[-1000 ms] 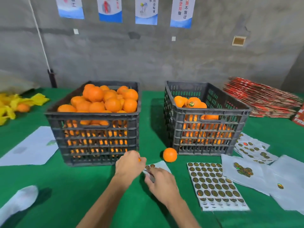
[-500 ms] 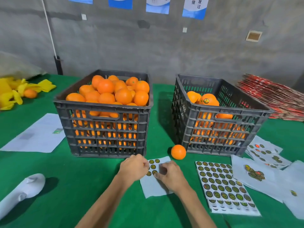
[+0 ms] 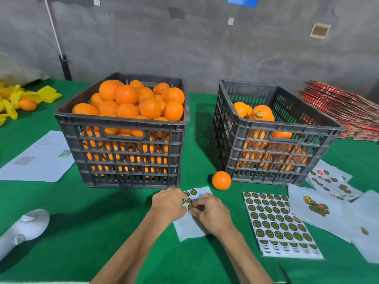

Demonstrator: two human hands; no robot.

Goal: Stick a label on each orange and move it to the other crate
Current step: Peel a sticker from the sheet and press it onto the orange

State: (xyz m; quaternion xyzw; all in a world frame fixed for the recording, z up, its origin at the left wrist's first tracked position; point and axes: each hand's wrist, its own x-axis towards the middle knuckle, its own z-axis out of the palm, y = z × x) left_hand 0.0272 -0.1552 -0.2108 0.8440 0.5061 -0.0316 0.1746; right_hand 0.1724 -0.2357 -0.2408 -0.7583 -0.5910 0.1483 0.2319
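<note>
Both hands are set on a small label sheet (image 3: 191, 226) that lies on the green table (image 3: 102, 232) just in front of the full crate (image 3: 127, 148). The left hand (image 3: 167, 203) is curled with its fingertips on the sheet's left edge; the right hand (image 3: 211, 211) is curled too, and a round label (image 3: 191, 206) appears to be pinched at its fingertips, though the grip is partly hidden.

The full crate is heaped with oranges (image 3: 131, 103). Right of it, apart, the second crate (image 3: 272, 138) is seen, partly filled, with a labelled orange (image 3: 261, 114) on top. Between the two crates' front corners a loose orange (image 3: 221, 180) rests on the table. Right of the full crate and nearer the camera, a large label sheet (image 3: 281, 226) is laid flat, with used backing sheets (image 3: 336, 203) beyond it. Left of the full crate a white paper (image 3: 39, 160) is spread, and yellow wrappers (image 3: 22, 99) are piled farther back.
</note>
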